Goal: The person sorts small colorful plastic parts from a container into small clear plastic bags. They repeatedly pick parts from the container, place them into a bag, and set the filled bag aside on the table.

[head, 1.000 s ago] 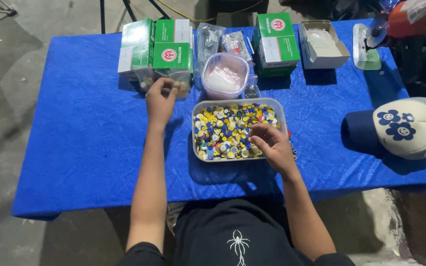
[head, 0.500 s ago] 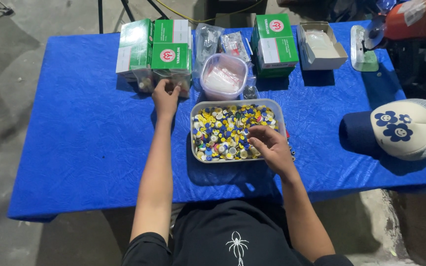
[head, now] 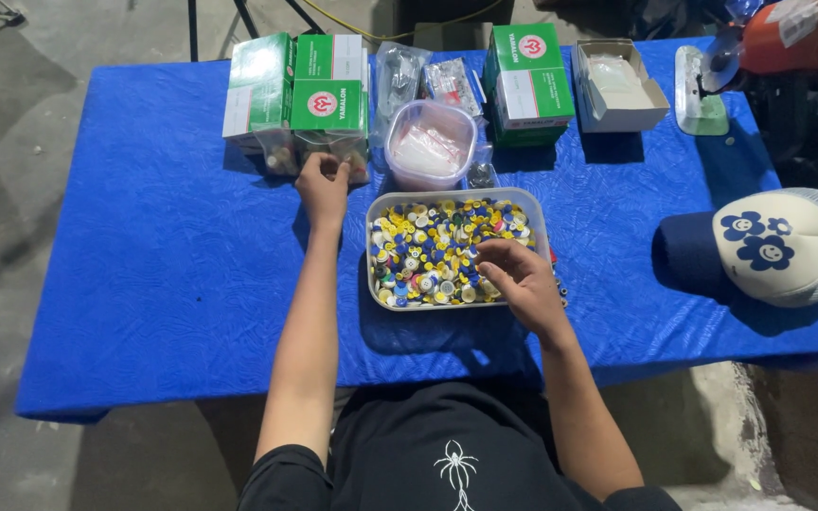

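left hand (head: 322, 185) at green boxes (head: 297, 90), maybe touching

cap, flower print (head: 776, 244) | open white box (head: 619, 87) | round tub (head: 430, 146) | blue tablecloth (head: 163, 246)

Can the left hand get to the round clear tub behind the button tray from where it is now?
Probably yes: the left hand rests by the green boxes, with bare blue cloth between it and the clear tub.

A blue tabletop (head: 163, 274) is carrying a button tray (head: 546, 232), green boxes (head: 300, 90) and a tub (head: 430, 147). A cap (head: 773, 246) is lying at its right.
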